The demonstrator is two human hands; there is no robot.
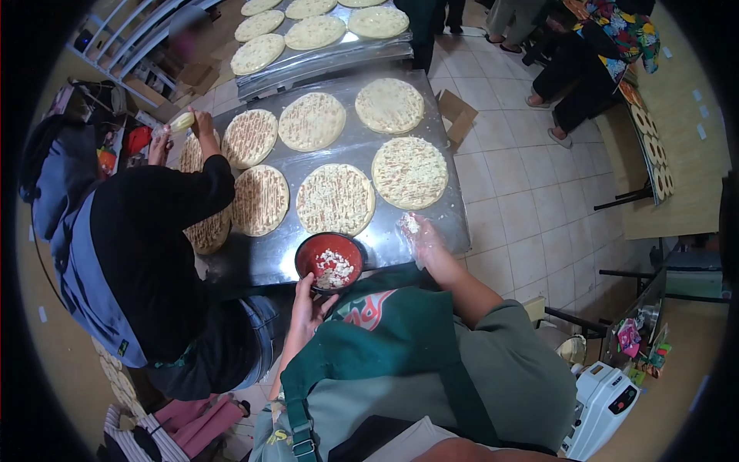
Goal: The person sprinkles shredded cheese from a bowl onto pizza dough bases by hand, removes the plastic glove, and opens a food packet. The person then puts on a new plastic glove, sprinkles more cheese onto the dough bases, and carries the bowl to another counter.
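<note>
Left hand: your bare left hand (305, 306) curls its fingers partway around a round bowl with a red inside and dark outside (309, 251), gripping it near the rim.
Right hand: your right hand (427, 245), in a clear plastic glove, has its fingers loosely cupped around a small pile of white crumbs (409, 223) — just beside the table's near right corner.
Bowl: in front of your apron at the table edge, with more white crumbs inside, just below a round pale dough base streaked reddish-brown (336, 199).
Nearest right hand: another round dough base, crumb-strewn (409, 172), on the shiny metal table (262, 258).
Co-worker: on your left, a person in a black top (154, 223) holds a pale yellow bag (182, 122) over the bases.
</note>
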